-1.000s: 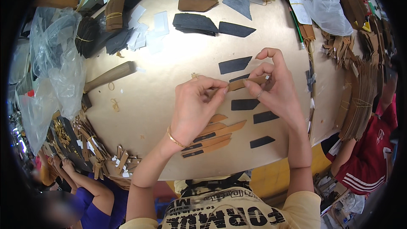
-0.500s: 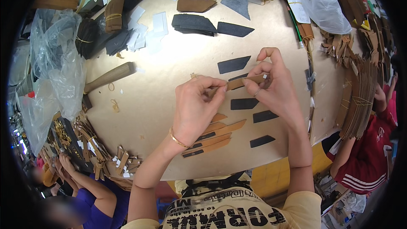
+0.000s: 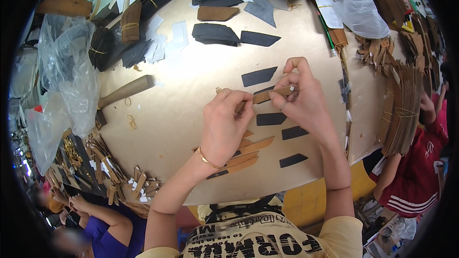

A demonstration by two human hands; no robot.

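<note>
A narrow brown leather strip (image 3: 263,97) stretches between my two hands just above the table, with a small white tab at its right end. My left hand (image 3: 222,124) pinches its left end between thumb and fingers. Toward the other end, my right hand (image 3: 308,102) grips it with thumb and index finger, the remaining fingers raised and curled. Partly hidden behind the strip lies a black slanted piece. Further black pieces (image 3: 271,119) are spread singly in front of and behind my hands. Several tan strips (image 3: 256,148), some with black parts, lie beside my left wrist.
Black stacks (image 3: 215,34) and a brown piece (image 3: 218,13) lie at the back. A wooden-handled tool (image 3: 126,91) and plastic bags (image 3: 64,67) are at the left. Bundled brown strips (image 3: 399,110) and a pencil (image 3: 327,36) sit to the right. Other people work at both sides.
My view has shifted slightly, moving the table's contents a little in the picture. Both hands keep their hold on the brown strip, and my left wrist has turned slightly.
</note>
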